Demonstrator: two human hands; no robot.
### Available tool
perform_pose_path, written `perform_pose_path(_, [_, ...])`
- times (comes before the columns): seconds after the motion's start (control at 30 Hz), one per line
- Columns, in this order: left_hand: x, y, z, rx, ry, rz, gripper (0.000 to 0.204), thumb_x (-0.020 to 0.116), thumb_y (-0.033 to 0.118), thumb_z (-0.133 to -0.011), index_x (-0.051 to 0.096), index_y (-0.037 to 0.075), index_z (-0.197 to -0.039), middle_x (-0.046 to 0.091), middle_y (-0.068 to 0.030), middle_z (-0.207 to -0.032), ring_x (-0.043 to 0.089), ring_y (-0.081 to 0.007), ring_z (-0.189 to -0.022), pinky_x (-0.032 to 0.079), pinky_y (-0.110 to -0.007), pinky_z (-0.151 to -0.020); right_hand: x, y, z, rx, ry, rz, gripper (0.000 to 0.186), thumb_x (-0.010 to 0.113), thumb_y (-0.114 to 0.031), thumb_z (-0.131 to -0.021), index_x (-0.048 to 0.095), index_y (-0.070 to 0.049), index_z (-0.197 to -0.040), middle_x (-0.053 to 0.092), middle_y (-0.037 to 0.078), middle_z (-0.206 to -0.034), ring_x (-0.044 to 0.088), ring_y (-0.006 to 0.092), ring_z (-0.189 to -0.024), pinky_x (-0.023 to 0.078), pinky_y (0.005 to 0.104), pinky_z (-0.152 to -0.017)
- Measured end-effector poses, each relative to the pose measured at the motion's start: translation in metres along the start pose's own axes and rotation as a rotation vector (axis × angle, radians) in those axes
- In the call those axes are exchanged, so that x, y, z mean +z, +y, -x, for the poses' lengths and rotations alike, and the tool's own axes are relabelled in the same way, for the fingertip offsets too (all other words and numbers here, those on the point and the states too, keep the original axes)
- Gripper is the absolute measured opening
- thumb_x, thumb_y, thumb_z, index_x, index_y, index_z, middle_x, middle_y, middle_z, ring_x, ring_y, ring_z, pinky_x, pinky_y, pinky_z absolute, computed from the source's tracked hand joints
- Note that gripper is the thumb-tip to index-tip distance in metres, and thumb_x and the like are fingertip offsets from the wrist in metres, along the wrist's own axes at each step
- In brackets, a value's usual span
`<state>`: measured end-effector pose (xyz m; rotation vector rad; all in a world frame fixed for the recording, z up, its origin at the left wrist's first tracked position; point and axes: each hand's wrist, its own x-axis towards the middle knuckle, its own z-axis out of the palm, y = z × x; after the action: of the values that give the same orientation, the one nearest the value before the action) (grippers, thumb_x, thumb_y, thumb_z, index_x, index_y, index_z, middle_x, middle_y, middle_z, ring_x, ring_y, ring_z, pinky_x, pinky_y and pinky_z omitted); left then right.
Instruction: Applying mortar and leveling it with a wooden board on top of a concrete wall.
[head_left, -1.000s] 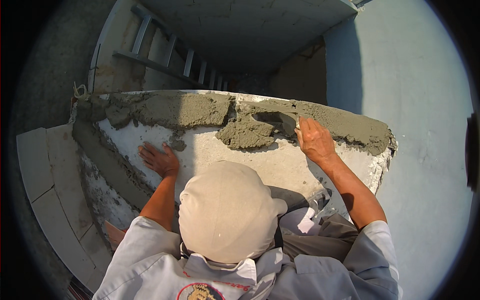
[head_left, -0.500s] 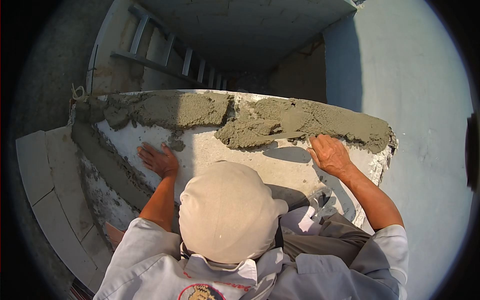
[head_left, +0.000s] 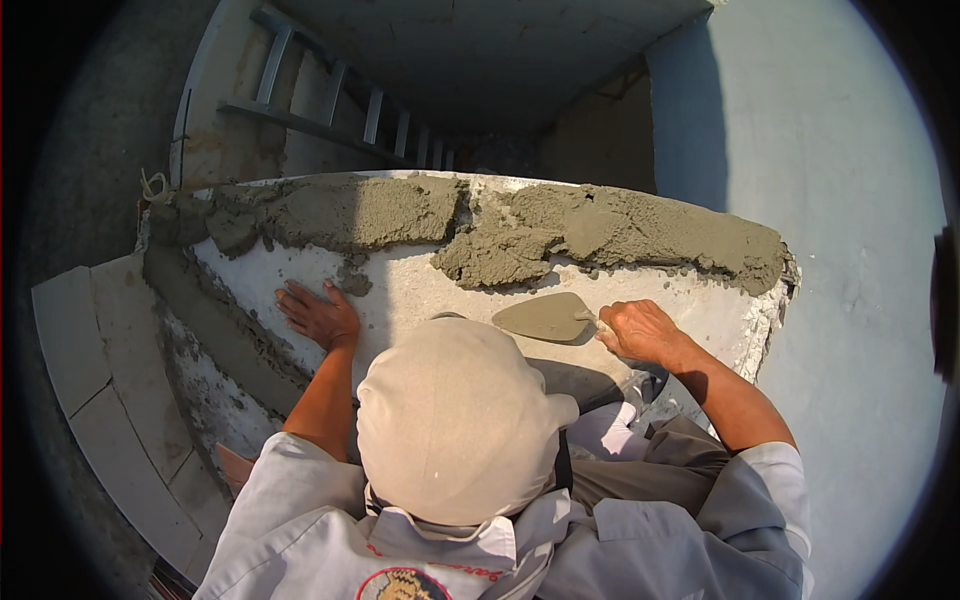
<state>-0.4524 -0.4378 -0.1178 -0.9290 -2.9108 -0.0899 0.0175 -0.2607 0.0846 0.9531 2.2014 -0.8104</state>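
Observation:
My right hand [head_left: 642, 331] is closed around the handle of a pointed masonry trowel [head_left: 545, 317]. The blade points left, its broad face showing, just on the near side of a thick bed of wet grey mortar [head_left: 650, 235]. A lumpy part of that bed [head_left: 495, 257] bulges toward me near the middle. My left hand [head_left: 322, 316] lies flat with fingers apart on the pale slab [head_left: 420, 290]. Close to its left, a mortar strip [head_left: 225, 320] runs along the slab's left side. Another length of mortar [head_left: 360, 212] lies along the far edge, beyond the left hand.
Beyond the far edge the level drops into a deep shaded space, where a metal ladder [head_left: 330, 95] leans at the left. A smooth grey-blue surface [head_left: 830, 200] borders the right side. Pale blocks [head_left: 100, 330] line the left. A cream cap [head_left: 460, 420] hides the near slab.
My right hand has drawn the trowel back from the mortar toward me, and its blade has turned from edge-on to face-up. The left hand has stayed nearly still.

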Motion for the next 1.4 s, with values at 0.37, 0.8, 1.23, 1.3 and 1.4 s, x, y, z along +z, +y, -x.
perform_pose_path(0.37, [0.001,0.01,-0.002,0.0,-0.007,0.0,0.079,0.047,0.051,-0.103,0.023,0.003,-0.161,0.018,-0.0244,-0.167,0.015,-0.0454,-0.155,0.017,-0.06,-0.123,-0.018,-0.016,-0.077,0.042,0.15,-0.256,0.036,0.068,-0.035,-0.095,0.071,0.001,-0.094,0.07,0.027,-0.082,0.069,0.0456,-0.082,0.054,0.0532,-0.078])
perform_pose_path(0.8, [-0.001,0.007,-0.001,-0.021,-0.029,0.03,0.08,0.048,0.051,-0.103,0.023,0.003,-0.161,0.017,-0.0239,-0.168,0.013,-0.045,-0.156,0.014,-0.06,-0.124,-0.069,0.0,-0.068,0.047,-0.112,-0.338,0.041,0.07,-0.036,-0.092,0.074,0.004,-0.098,0.071,0.026,-0.081,0.07,0.0393,-0.075,0.052,0.051,-0.072])
perform_pose_path(1.23, [-0.002,0.002,-0.003,-0.013,-0.028,0.012,0.079,0.048,0.049,-0.102,0.022,0.003,-0.162,0.017,-0.0253,-0.167,0.014,-0.0459,-0.156,0.016,-0.061,-0.123,-0.136,-0.011,0.014,0.124,0.122,0.094,0.031,0.07,-0.018,-0.087,0.06,0.003,-0.107,0.069,0.026,-0.086,0.067,0.047,-0.086,0.052,0.0537,-0.078])
perform_pose_path(1.3, [-0.001,-0.001,-0.003,-0.019,-0.017,0.005,0.08,0.048,0.049,-0.102,0.022,0.003,-0.162,0.017,-0.0247,-0.167,0.013,-0.0455,-0.156,0.016,-0.062,-0.123,-0.123,-0.009,-0.002,0.099,0.281,0.115,0.032,0.069,-0.015,-0.088,0.058,0.003,-0.111,0.067,0.025,-0.09,0.067,0.0451,-0.088,0.053,0.0522,-0.077])
perform_pose_path(1.4, [0.0,0.01,-0.001,-0.02,-0.026,0.034,0.08,0.048,0.049,-0.102,0.022,0.003,-0.162,0.017,-0.0242,-0.167,0.013,-0.0451,-0.156,0.015,-0.062,-0.123,-0.096,0.017,-0.025,0.047,0.485,0.205,0.033,0.065,-0.008,-0.088,0.055,0.004,-0.118,0.064,0.022,-0.096,0.066,0.0412,-0.091,0.055,0.0489,-0.077])
